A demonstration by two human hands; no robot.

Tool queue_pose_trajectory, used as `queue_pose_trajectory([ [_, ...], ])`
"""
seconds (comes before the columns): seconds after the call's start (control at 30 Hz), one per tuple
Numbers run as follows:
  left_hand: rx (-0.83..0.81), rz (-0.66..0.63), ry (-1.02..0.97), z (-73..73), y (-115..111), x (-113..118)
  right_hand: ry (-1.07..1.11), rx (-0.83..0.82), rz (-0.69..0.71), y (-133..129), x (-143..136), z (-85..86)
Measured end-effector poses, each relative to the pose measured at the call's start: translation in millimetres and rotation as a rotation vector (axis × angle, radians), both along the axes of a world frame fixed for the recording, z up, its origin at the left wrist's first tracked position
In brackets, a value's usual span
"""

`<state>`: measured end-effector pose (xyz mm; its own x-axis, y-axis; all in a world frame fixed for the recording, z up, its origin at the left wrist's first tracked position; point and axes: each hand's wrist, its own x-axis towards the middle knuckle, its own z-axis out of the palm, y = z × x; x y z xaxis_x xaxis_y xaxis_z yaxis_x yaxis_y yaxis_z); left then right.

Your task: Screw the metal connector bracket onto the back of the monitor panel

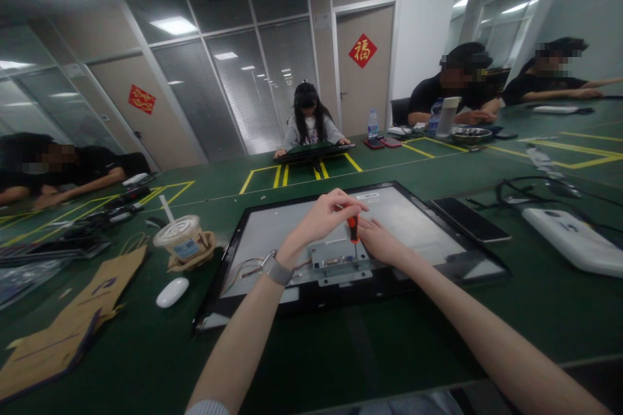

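A flat panel [296, 213] with a black frame and grey back lies on the green table. Near its front edge is a metal bracket [335, 260] with connector ports, and thin wires run from it to the left. My left hand [331, 214], with a watch on the wrist, has its fingers round the top of an orange and black screwdriver [354, 228]. The screwdriver stands upright, its tip down at the bracket. My right hand [382, 241] rests beside the shaft at the bracket's right side; its fingertips are close to the screwdriver, and what they hold is hidden.
Left of the panel are a lidded cup [182, 238], a white case [172, 292] and a brown paper bag [73, 321]. To the right lie a black phone [470, 219], a white device [574, 240] and cables. Several people sit around the table [311, 363].
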<state>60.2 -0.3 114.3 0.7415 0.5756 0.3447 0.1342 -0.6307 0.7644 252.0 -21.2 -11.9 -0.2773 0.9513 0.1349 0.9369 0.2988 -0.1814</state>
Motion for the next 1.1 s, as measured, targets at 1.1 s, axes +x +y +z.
queue_pose_trajectory([
  [1.1, -0.073, -0.084, -0.056, -5.8, 2.3, 0.4, -0.006, -0.001, -0.023, 0.7, -0.8, -1.6],
])
